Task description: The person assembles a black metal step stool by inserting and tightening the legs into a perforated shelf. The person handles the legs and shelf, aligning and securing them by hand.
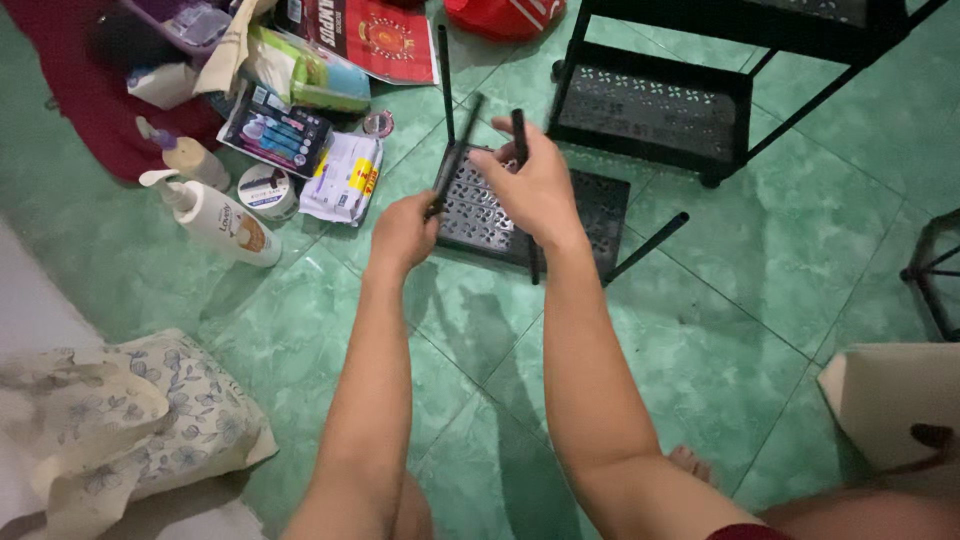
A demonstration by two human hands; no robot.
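Both hands (470, 205) grip thin black rods (455, 155) — perforated shelf (590, 205) beneath.

floor: green tile (800, 260) | on it: black perforated shelf tray (590, 215), lotion bottle (225, 220), floral cloth (140, 420)

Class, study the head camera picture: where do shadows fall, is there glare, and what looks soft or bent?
Head view: dark arm shadows fall on the green tile floor below the left hand and right hand; mild sheen on the tiles, no harsh glare; whole frame slightly soft; the tile lines look bent towards the edges.
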